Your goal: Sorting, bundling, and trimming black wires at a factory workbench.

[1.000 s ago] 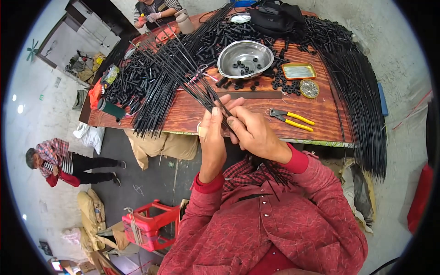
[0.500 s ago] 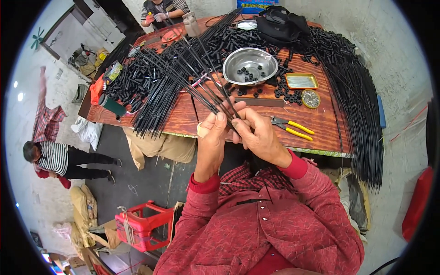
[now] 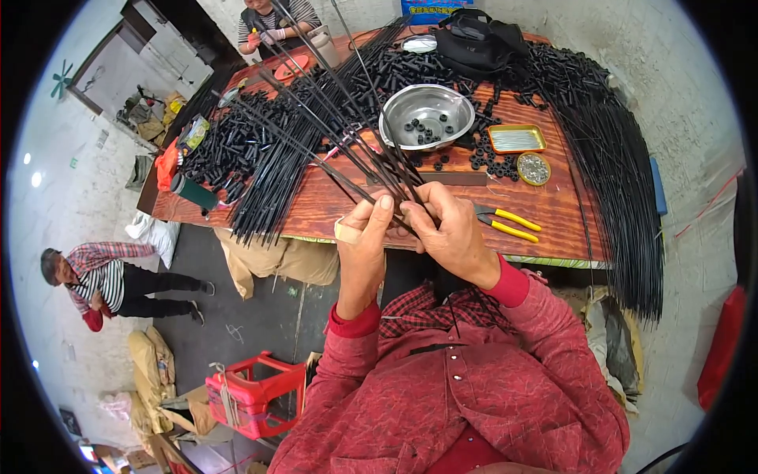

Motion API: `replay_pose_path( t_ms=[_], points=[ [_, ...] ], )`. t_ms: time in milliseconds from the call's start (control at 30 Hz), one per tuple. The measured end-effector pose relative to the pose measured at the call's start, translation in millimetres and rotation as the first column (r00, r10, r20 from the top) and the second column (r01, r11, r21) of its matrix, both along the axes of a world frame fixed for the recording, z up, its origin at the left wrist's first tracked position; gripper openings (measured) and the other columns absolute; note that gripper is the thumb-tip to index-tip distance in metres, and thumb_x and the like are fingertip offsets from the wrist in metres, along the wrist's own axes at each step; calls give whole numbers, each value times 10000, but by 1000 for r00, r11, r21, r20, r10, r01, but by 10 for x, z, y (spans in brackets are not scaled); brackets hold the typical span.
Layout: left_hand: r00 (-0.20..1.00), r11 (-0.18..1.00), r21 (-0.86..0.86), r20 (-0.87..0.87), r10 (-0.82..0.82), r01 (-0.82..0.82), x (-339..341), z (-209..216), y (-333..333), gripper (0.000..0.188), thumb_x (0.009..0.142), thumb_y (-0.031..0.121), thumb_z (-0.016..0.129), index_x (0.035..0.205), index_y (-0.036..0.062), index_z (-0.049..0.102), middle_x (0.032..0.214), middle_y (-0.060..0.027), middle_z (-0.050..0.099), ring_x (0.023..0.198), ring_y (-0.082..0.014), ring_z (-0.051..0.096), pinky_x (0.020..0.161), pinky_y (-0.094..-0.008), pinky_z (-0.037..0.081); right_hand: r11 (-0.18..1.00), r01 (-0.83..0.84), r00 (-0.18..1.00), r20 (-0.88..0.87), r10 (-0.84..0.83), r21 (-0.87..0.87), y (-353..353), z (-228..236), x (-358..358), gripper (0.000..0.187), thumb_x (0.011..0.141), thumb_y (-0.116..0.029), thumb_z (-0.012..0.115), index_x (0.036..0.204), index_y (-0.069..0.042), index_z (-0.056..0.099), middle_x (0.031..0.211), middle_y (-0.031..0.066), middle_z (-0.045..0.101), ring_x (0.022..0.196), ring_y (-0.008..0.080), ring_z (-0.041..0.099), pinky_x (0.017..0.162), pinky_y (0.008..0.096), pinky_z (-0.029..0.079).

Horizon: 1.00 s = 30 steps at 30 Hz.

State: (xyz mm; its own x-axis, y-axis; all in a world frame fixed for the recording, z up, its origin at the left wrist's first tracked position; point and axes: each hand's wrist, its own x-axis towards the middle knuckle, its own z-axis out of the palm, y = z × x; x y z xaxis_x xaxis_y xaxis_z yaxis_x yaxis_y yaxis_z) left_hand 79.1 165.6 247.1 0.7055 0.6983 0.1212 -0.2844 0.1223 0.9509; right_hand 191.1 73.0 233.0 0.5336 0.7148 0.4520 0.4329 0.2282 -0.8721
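My left hand (image 3: 363, 245) and my right hand (image 3: 446, 233) meet in front of my chest, both closed around the lower ends of a bundle of thin black rods (image 3: 339, 118). The rods fan up and to the left over the wooden table (image 3: 332, 201). My left thumb wears a tan bandage. A metal bowl (image 3: 426, 114) with small black rings stands just beyond the fan. Yellow-handled pliers (image 3: 505, 221) lie on the table right of my right hand.
Heaps of black tubes (image 3: 229, 150) and long rods (image 3: 624, 182) cover the table's left and right sides. A small orange tray (image 3: 515, 139) and a round tin (image 3: 534, 168) lie near the bowl. Another person (image 3: 276, 24) sits at the far end; one crouches at left (image 3: 103, 276). A red crate (image 3: 253, 391) stands below.
The rod bundle has swung up and spread wider above the table. Both hands stay together on its lower ends. The crouching person at left has shifted.
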Motion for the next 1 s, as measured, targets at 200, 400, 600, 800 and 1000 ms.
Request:
replay_pose_path(
  t_ms=[200, 400, 600, 800, 1000],
  points=[
    [987, 987, -70, 61, 151, -147, -166, -123, 158, 315, 1020, 213, 526, 1174, -49, 609, 899, -91, 694, 775, -136, 661, 651, -241, 547, 983, 171, 981, 78, -176, 58, -23, 110, 165, 125, 938, -70, 618, 977, 17, 536, 685, 77, 670, 512, 121, 615, 448, 270, 448],
    [996, 996, 24, 21, 83, -83, -127, 113, -56, 358, 1018, 261, 534, 1183, -41, 632, 895, -65, 668, 812, -115, 632, 703, -249, 528, 991, 69, 933, 344, -106, 117, -70, 201, 110, 106, 919, -58, 633, 930, 7, 551, 625, 95, 635, 543, 133, 633, 490, 278, 458],
    [999, 998, 44, 28, 37, -38, -22, 23, -41, 385, 1008, 251, 556, 1232, -58, 607, 923, -61, 680, 826, -113, 640, 684, -233, 536, 998, 54, 977, 203, -60, 34, -113, 184, 121, 104, 917, -45, 631, 974, 21, 576, 632, 92, 634, 541, 144, 632, 482, 276, 450],
    [999, 998, -52, 27, -39, 40, 32, -42, -51, 339, 976, 197, 615, 1192, -64, 631, 949, -75, 695, 814, -109, 652, 666, -234, 551, 995, 93, 970, 222, -100, 43, -134, 117, 113, 118, 893, -90, 666, 923, 4, 600, 641, 127, 639, 556, 231, 647, 476, 338, 454],
    [998, 996, -66, -11, -58, 57, 46, -57, -38, 242, 953, 177, 649, 1060, -38, 684, 902, -59, 697, 773, -95, 649, 653, -224, 549, 994, 102, 966, 235, -106, 31, -148, 91, 116, 129, 887, -98, 677, 900, 3, 597, 620, 124, 629, 536, 218, 632, 460, 334, 438]
  ],
)
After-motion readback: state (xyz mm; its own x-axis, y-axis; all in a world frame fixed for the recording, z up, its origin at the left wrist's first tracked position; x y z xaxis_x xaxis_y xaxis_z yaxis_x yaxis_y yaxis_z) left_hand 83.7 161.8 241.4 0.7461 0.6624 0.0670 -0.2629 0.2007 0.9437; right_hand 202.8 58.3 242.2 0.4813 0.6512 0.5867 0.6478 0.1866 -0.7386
